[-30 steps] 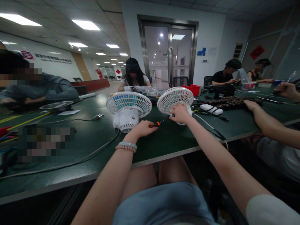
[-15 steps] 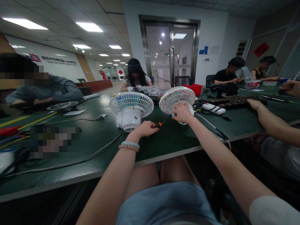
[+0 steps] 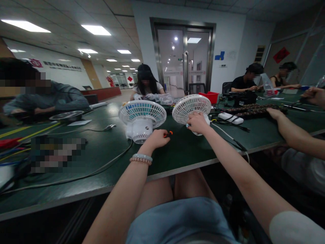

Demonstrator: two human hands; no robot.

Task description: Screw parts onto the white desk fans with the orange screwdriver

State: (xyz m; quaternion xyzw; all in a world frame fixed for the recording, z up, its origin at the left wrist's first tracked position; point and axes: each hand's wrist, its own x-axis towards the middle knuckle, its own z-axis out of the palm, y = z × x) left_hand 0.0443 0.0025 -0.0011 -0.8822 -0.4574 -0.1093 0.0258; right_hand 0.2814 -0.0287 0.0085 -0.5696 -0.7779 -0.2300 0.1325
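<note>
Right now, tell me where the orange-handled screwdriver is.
In the head view the orange-handled screwdriver is at centre, in the grip of the left hand on the green table, between the two white fans, pointing toward the right hand.

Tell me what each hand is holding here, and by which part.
The left hand grips a screwdriver by its orange-and-black handle. The right hand holds the right-hand white fan at the lower edge of its grille, near the base.
</note>
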